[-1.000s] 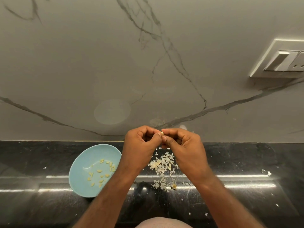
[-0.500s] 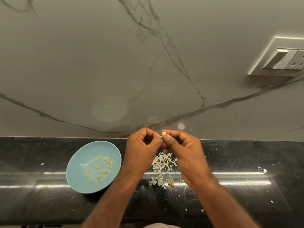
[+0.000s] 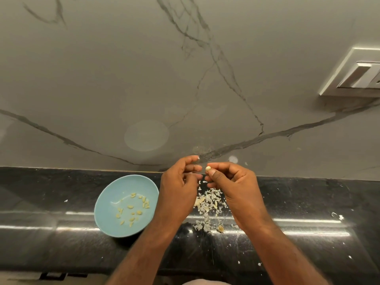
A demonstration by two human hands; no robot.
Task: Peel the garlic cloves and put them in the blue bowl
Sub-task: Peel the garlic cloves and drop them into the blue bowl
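Note:
My right hand [image 3: 232, 186] pinches a small pale garlic clove [image 3: 208, 168] between thumb and forefinger, above the black counter. My left hand [image 3: 181, 182] hovers just to its left with fingers loosely spread; a bit of white skin clings to a fingertip. The blue bowl [image 3: 109, 202] sits on the counter left of my left forearm and holds several peeled cloves [image 3: 133, 210]. A pile of garlic skins [image 3: 209, 206] lies on the counter below and between my hands.
The black counter [image 3: 61, 243] meets a grey marble wall [image 3: 144, 79] right behind my hands. A white switch plate [image 3: 353, 77] is on the wall at the upper right. Skin flecks dot the counter at the right [image 3: 337, 215].
My hands were pressed together around the clove; now they have parted. The left hand has let go and opened, and the clove stays in my right fingers.

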